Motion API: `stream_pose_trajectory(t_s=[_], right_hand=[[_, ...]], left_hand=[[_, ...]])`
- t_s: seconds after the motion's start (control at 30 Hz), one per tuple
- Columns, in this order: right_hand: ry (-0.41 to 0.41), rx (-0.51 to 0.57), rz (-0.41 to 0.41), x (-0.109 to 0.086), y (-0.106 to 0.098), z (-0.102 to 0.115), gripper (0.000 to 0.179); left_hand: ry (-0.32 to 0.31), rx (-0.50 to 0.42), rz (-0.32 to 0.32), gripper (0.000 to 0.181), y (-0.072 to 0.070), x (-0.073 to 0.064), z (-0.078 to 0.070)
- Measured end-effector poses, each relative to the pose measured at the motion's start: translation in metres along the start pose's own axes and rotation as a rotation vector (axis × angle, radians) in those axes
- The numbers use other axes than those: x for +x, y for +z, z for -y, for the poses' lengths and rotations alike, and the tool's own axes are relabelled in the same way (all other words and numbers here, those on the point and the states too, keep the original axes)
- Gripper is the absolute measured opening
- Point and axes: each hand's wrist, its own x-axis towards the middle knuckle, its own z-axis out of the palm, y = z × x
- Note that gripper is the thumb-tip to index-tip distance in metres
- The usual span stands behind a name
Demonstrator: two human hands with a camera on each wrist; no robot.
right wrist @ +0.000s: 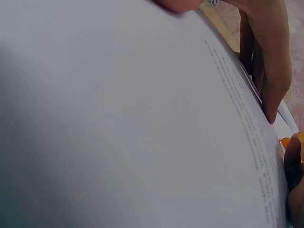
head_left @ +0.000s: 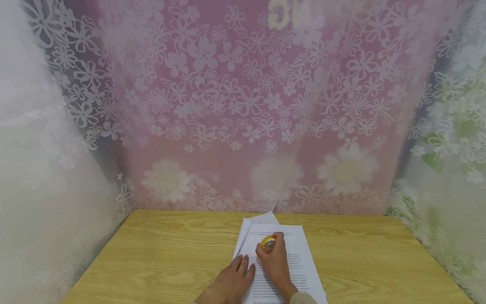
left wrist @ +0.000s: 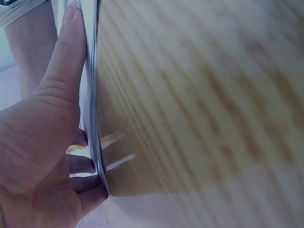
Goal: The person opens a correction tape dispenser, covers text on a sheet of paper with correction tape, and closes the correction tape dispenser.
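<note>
Printed sheets of paper [head_left: 305, 257] lie in a stack at the front middle of the wooden table. My right hand [head_left: 276, 262] pinches a small yellow correction tape [head_left: 268, 242] between thumb and fingers, on the upper part of the top sheet. Its round reel shows through the case, while its tip is hidden. My left hand [head_left: 233, 280] rests with extended fingers on the stack's left edge. In the left wrist view, the left thumb [left wrist: 66, 52] lies along that paper edge. Only an orange bit of the tape appears at the right wrist view's edge.
Behind the top sheet, another skewed sheet [head_left: 262, 218] sticks out toward the back. Bare wooden tabletop [head_left: 171, 253] stretches to either side. A translucent flowered curtain [head_left: 247, 105] hangs behind the table and along both sides.
</note>
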Motion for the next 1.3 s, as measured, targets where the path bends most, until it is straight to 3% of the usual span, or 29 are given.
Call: stream_pose_trajectory(t_s=[0.2,0.37,0.6,1.03,1.3], right_hand=[[0.05,0.081,-0.04,-0.001,-0.002,-0.003,0.054],[0.114,0.132,-0.031,0.001,-0.011,-0.009,0.056],[0.039,0.047,0.096,0.005,-0.013,-0.011,0.054],[0.018,-0.027,0.104,0.004,-0.009,-0.011,0.054],[-0.026,-0.03,0.071,0.006,-0.009,-0.012,0.05]], left_hand=[[0.015,0.003,-0.042,0.085,0.004,-0.001,0.001],[0.017,-0.022,-0.023,0.085,0.005,-0.002,0.001],[0.0,-0.024,0.003,0.089,0.002,-0.001,0.0],[-0.008,-0.048,0.048,0.09,-0.001,-0.001,0.001],[0.02,0.016,-0.018,0.087,0.0,0.0,0.001]])
